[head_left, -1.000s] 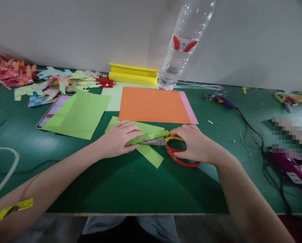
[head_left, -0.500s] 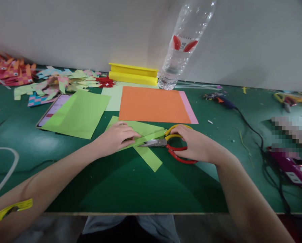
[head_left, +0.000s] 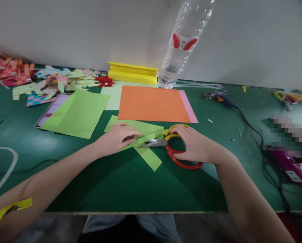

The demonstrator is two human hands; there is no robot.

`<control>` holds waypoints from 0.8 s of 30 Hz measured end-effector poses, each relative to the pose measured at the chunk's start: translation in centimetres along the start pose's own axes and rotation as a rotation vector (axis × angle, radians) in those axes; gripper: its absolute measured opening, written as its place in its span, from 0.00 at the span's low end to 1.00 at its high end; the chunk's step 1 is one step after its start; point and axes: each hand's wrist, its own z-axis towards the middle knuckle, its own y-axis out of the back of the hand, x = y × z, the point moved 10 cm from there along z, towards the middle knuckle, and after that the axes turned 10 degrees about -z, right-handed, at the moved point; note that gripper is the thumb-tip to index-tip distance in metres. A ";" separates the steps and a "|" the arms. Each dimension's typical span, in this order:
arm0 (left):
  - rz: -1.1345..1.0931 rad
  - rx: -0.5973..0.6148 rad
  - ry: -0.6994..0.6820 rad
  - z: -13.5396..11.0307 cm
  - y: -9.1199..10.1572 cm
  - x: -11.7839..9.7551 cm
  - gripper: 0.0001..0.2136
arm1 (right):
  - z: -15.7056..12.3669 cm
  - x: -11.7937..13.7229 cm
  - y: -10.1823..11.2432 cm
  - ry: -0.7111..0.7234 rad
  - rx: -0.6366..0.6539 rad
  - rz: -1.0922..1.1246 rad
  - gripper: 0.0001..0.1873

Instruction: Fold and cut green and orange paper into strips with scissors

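My right hand (head_left: 195,143) grips a pair of scissors (head_left: 158,143) with yellow and red handles, its blades pointing left and parted around a strip of green paper. My left hand (head_left: 120,136) is closed on the green paper (head_left: 148,136), with its fingertips near the blades. Part of that paper is hidden beneath the left hand. A cut green strip (head_left: 151,160) lies slanted on the table below the blades.
Another green sheet (head_left: 79,114) partly covers a phone (head_left: 48,113). Orange paper (head_left: 153,104) lies beyond the hands. Behind it stand a plastic bottle (head_left: 182,50) and a yellow folded piece (head_left: 132,73). A glue gun (head_left: 224,100) with a cord lies right, paper scraps left.
The scissors' handles have spread wider, the red one swinging down and to the right. My left hand stays on the paper in nearly the same place.
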 end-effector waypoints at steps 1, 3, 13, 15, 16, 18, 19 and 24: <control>-0.002 0.001 0.005 0.0 0.0 0.0 0.13 | 0.0 0.1 0.0 0.003 -0.001 -0.007 0.28; -0.008 -0.007 0.013 0.1 0.0 0.2 0.13 | 0.0 0.3 0.1 0.016 -0.005 -0.010 0.28; -0.017 -0.028 0.027 0.1 -0.2 0.6 0.14 | 0.3 0.1 0.3 0.047 -0.024 0.021 0.23; -0.011 -0.034 0.019 0.1 -0.3 0.4 0.14 | 0.3 0.0 0.5 0.050 -0.027 0.027 0.22; -0.009 -0.037 0.015 0.1 -0.3 0.4 0.14 | 0.3 0.0 0.6 0.049 -0.028 0.032 0.22; -0.010 -0.042 0.013 0.1 -0.3 0.4 0.13 | 0.2 -0.1 0.8 0.045 -0.025 0.046 0.22; -0.012 -0.044 0.012 0.1 -0.3 0.4 0.13 | 0.1 -0.1 0.9 0.038 -0.021 0.057 0.22; 0.003 -0.054 0.012 0.1 -0.4 0.1 0.12 | 0.0 -0.5 0.8 -0.005 0.015 0.118 0.23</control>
